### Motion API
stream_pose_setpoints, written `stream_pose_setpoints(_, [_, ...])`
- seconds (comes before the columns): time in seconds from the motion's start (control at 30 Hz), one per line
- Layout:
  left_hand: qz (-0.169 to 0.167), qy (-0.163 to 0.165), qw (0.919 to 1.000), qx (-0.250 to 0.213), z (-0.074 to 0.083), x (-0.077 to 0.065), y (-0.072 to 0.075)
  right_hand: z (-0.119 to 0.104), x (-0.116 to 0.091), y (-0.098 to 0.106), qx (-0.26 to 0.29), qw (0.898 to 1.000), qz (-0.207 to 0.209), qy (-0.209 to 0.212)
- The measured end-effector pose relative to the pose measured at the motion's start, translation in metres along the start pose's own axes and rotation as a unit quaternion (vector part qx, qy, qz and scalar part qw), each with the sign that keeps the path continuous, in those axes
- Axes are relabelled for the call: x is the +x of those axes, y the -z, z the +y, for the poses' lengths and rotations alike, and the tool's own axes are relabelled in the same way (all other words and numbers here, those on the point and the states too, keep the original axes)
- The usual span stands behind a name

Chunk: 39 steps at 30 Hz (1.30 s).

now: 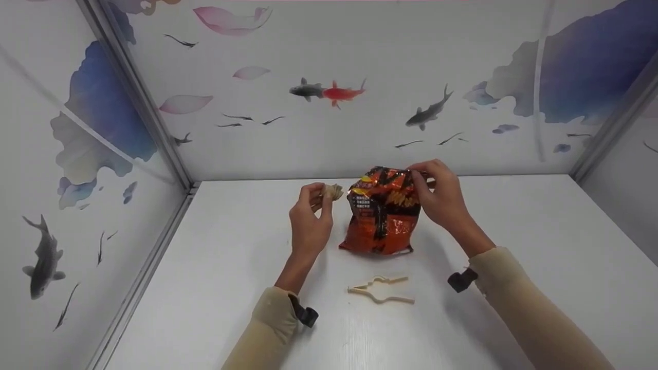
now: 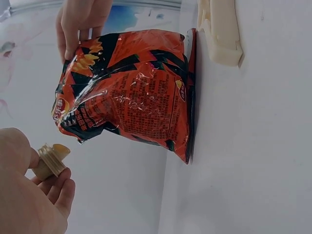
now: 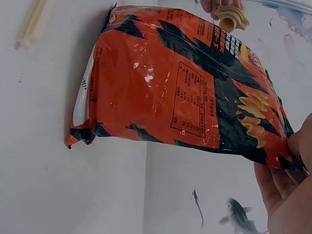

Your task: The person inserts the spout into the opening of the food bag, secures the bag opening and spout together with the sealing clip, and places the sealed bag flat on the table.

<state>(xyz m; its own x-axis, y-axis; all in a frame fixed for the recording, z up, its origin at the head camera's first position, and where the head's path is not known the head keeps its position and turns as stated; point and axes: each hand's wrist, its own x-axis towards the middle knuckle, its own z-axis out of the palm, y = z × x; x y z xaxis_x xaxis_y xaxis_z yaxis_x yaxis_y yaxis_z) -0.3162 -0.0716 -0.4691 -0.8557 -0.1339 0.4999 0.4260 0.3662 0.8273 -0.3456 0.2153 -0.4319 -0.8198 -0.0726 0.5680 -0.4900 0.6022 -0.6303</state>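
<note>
An orange and black snack bag (image 1: pixel 381 226) stands on the white table, its upper edge crumpled. Thumb and fingers of my right hand (image 1: pixel 446 198) pinch its top right corner. Just left of the bag's top, my left hand (image 1: pixel 311 226) holds a small beige ridged spout-like piece (image 1: pixel 333 192) between thumb and fingers. The left wrist view shows the ridges of this piece (image 2: pixel 50 161); a round opening in it (image 3: pixel 227 24) faces the right wrist camera. In front of the bag lies a beige bag clip (image 1: pixel 383 299), its two curved arms spread apart.
White panels (image 1: pixel 329 139) printed with fish and petals enclose the table (image 1: pixel 216 267) at the back and both sides. Metal frame posts (image 1: pixel 139 97) stand at the corners. Small black devices (image 1: pixel 307 314) sit on both wrists.
</note>
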Motion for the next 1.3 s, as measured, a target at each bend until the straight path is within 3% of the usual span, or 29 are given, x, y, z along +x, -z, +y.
stream_pose_setpoints(0.3, [-0.015,-0.010,0.9998,-0.009,0.006,0.001,0.001,-0.005,-0.006,0.003,0.022,0.999,-0.001,0.033])
stream_pose_setpoints(0.67, [-0.054,-0.025,0.9976,-0.035,0.007,-0.002,-0.002,-0.008,-0.008,0.003,0.029,0.999,0.004,0.034])
stream_pose_setpoints(1.3, [-0.076,0.001,0.9967,-0.030,0.005,-0.009,-0.011,-0.008,-0.012,0.003,0.033,0.999,0.003,0.030])
